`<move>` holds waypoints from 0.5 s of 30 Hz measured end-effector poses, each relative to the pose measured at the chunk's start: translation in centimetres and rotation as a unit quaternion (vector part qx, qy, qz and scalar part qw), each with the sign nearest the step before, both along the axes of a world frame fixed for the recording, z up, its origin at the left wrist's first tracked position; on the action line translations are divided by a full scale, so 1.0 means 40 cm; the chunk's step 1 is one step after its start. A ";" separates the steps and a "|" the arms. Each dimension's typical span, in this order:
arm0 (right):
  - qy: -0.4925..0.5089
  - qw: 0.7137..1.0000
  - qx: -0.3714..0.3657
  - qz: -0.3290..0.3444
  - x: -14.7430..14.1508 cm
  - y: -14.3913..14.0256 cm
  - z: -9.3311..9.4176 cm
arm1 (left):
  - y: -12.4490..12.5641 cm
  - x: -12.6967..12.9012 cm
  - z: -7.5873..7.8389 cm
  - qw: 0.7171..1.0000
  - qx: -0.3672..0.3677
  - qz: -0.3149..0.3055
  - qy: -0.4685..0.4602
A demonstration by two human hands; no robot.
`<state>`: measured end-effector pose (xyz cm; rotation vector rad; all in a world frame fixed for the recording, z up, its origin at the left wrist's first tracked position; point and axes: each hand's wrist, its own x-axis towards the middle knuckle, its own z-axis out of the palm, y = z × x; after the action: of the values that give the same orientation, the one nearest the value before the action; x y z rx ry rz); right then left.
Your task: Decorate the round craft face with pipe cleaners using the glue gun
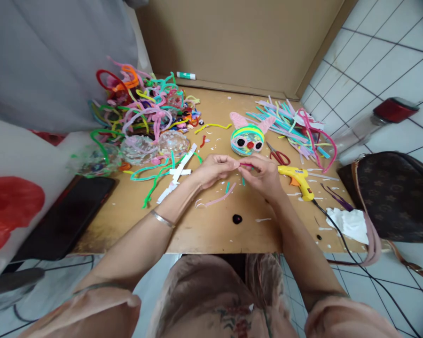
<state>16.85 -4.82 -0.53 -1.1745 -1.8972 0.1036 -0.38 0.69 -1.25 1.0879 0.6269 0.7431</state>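
Observation:
My left hand (216, 170) and my right hand (262, 176) meet over the middle of the table. Between their fingertips is a short magenta pipe cleaner (246, 165), pinched from both sides; most of it is hidden by the fingers. Just behind the hands stands a round animal-face craft (247, 141) with pink ears, black eyes and a red nose. Red-handled scissors (279, 156) lie right of it. Close to my right wrist is a yellow glue gun (298, 180). Below the hands are a pale pink pipe cleaner (221, 196) and a black pompom-like disc (237, 219).
A tangled heap of colourful pipe cleaners (144, 103) fills the back left. More straight ones (285, 122) lie back right. A black phone (66, 216) rests at the left edge, a brown handbag (391, 195) at the right. The glue gun's cord (352, 253) runs off the right side.

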 end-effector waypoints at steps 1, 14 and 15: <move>0.009 1.000 -0.008 0.010 0.002 -0.001 0.001 | 0.000 -0.002 0.003 1.000 0.002 -0.004 -0.001; -0.088 0.984 0.089 -0.126 -0.048 -0.014 -0.012 | -0.044 0.050 0.013 0.976 -0.089 0.178 -0.088; -0.091 0.982 0.094 -0.138 -0.057 -0.016 -0.017 | -0.046 0.052 0.012 0.972 -0.103 0.183 -0.103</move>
<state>14.56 -5.47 -1.20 -1.3389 -1.8317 -0.3397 1.71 -1.13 -0.75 0.6981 0.7166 1.0686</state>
